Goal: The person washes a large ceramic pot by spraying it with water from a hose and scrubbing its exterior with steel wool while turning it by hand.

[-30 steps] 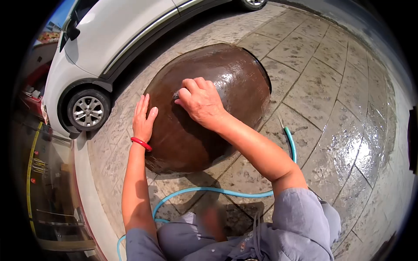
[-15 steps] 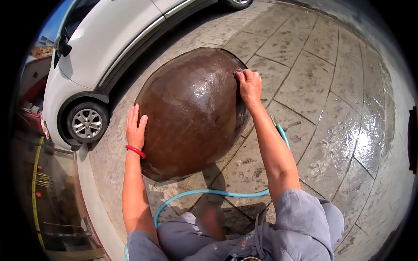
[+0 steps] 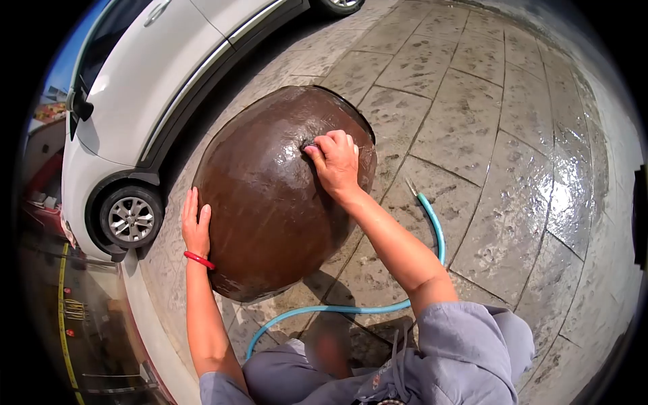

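A large brown rounded vessel [image 3: 270,209], wet and shiny, lies on the paving in front of me. Flat against its left side rests my left hand [image 3: 196,226], fingers stretched out, with a red bangle [image 3: 200,260] at the wrist. My right hand [image 3: 335,162] is closed on the vessel's upper surface, right of centre. Something small and dark shows at its fingertips, too hidden to make out. The far rim of the vessel faces away from me.
A white car [image 3: 162,74] stands at the upper left, its front wheel [image 3: 131,216] near the vessel. Between my knees and the vessel, a blue hose [image 3: 337,308] curves across the wet stone paving [image 3: 472,175], its end lying to the right.
My right hand has moved left and inward from the vessel's upper right edge onto its surface. My left hand stays on the left side. The view has shifted slightly.
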### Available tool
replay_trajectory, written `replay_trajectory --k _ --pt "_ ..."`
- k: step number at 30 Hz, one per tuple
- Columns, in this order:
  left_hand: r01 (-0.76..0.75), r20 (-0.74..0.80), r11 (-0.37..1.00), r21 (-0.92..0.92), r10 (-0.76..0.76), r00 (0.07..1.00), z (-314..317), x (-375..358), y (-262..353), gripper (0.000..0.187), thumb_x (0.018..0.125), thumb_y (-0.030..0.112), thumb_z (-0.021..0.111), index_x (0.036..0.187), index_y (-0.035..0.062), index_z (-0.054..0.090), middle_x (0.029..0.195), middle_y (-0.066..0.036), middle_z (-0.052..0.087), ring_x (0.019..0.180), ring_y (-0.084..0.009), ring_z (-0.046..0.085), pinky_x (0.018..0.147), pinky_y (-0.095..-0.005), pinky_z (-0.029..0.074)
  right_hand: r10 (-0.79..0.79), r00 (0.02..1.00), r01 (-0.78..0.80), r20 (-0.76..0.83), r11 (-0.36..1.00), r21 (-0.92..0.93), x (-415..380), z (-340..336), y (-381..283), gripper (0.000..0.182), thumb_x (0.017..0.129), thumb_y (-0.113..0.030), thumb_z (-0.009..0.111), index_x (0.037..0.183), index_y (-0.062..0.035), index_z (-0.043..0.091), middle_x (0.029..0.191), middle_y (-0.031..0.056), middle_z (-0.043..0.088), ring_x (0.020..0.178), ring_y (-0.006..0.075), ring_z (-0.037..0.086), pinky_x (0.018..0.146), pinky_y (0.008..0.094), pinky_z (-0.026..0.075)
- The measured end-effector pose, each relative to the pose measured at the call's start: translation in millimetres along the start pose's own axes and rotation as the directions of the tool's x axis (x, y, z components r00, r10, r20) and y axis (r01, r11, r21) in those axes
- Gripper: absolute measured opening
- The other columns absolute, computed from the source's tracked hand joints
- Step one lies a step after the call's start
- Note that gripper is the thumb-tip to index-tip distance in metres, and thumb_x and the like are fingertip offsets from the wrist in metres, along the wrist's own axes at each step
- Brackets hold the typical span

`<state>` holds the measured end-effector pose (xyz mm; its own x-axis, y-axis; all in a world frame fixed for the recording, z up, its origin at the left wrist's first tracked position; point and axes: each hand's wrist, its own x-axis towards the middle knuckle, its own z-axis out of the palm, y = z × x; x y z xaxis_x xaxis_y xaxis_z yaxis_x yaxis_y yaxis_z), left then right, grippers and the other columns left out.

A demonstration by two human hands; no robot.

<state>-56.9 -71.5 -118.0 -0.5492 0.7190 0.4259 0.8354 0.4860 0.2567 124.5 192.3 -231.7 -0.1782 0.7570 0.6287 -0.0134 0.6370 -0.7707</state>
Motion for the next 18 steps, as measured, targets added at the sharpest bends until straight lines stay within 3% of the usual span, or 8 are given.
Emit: replay_trajectory --k 1,4,7,10,13,14,16,18 --pt "0.001 0.012 1.000 0.013 -0.001 1.000 -1 0 -5 0.051 0.092 0.028 0.051 0.137 0.0041 0.043 0.143 -0.018 0.038 0.133 -0.0306 0.035 0.109 -0.0365 0.025 -0.217 0.965 0.200 0.147 0.972 0.121 -6 -1 -39 0.021 0.077 -0.031 0.070 0.080 -0.0137 0.059 0.086 0.0037 0.051 0.085 0.0237 0.051 0.075 0.0387 0.038" --pt "-0.005 0.014 0.999 -0.040 0.005 1.000 -3 -3 -5 0.051 0.092 0.029 0.051 0.137 0.0042 0.043 0.143 -0.018 0.037 0.134 -0.0304 0.034 0.110 -0.0369 0.024 -0.242 0.960 0.227 0.144 0.967 0.114 14 12 -31 0.021 0.077 -0.031 0.070 0.080 -0.0131 0.059 0.088 0.0046 0.053 0.086 0.0238 0.051 0.075 0.0392 0.039" --pt "0.003 0.005 1.000 -0.022 -0.003 1.000 -3 -5 -12 0.052 0.093 0.029 0.050 0.137 0.0040 0.043 0.144 -0.017 0.037 0.134 -0.0301 0.033 0.110 -0.0370 0.024 0.299 0.954 -0.296 0.012 0.949 -0.106 43 5 74 0.021 0.086 -0.032 0.061 0.089 -0.0107 0.064 0.094 0.0079 0.057 0.093 0.0284 0.053 0.078 0.0388 0.041" --pt "-0.005 0.006 1.000 0.014 0.005 1.000 -2 -3 -16 0.052 0.093 0.030 0.050 0.137 0.0038 0.042 0.144 -0.018 0.037 0.134 -0.0301 0.033 0.110 -0.0371 0.024 0.271 0.959 -0.267 0.081 0.962 -0.062 45 13 55 0.021 0.084 -0.031 0.063 0.090 -0.0110 0.065 0.097 0.0058 0.057 0.097 0.0270 0.051 0.082 0.0418 0.039" --pt "0.012 0.027 1.000 -0.020 -0.011 1.000 -4 -2 -8 0.051 0.092 0.028 0.051 0.136 0.0035 0.044 0.143 -0.017 0.038 0.134 -0.0293 0.033 0.110 -0.0362 0.024 -0.170 0.956 0.165 0.240 0.985 0.039 66 46 -23 0.020 0.078 -0.032 0.068 0.084 -0.0131 0.065 0.095 0.0043 0.057 0.095 0.0255 0.051 0.080 0.0401 0.037" --pt "0.026 0.014 0.997 -0.072 -0.026 1.000 -4 -3 -5 0.050 0.092 0.027 0.051 0.136 0.0034 0.045 0.143 -0.017 0.038 0.134 -0.0288 0.034 0.110 -0.0359 0.024 -0.203 0.929 0.203 0.310 0.979 0.030 71 52 -37 0.020 0.079 -0.033 0.067 0.084 -0.0132 0.065 0.093 0.0048 0.057 0.095 0.0257 0.051 0.079 0.0408 0.038" --pt "0.038 0.002 0.996 -0.079 -0.038 0.999 -4 -3 -5 0.048 0.092 0.026 0.050 0.135 0.0027 0.045 0.143 -0.017 0.039 0.134 -0.0280 0.034 0.110 -0.0351 0.025 -0.183 0.955 0.179 0.233 0.983 0.037 76 59 -20 0.022 0.077 -0.033 0.069 0.078 -0.0125 0.062 0.088 0.0047 0.055 0.091 0.0259 0.051 0.076 0.0406 0.037" --pt "0.052 -0.008 0.996 -0.067 -0.053 0.999 -4 -3 -13 0.048 0.093 0.025 0.050 0.135 0.0023 0.045 0.143 -0.017 0.039 0.134 -0.0275 0.034 0.110 -0.0348 0.025 -0.007 0.993 0.017 0.121 0.997 -0.082 65 32 25 0.021 0.079 -0.033 0.067 0.084 -0.0131 0.063 0.091 0.0057 0.056 0.093 0.0266 0.051 0.076 0.0416 0.039"
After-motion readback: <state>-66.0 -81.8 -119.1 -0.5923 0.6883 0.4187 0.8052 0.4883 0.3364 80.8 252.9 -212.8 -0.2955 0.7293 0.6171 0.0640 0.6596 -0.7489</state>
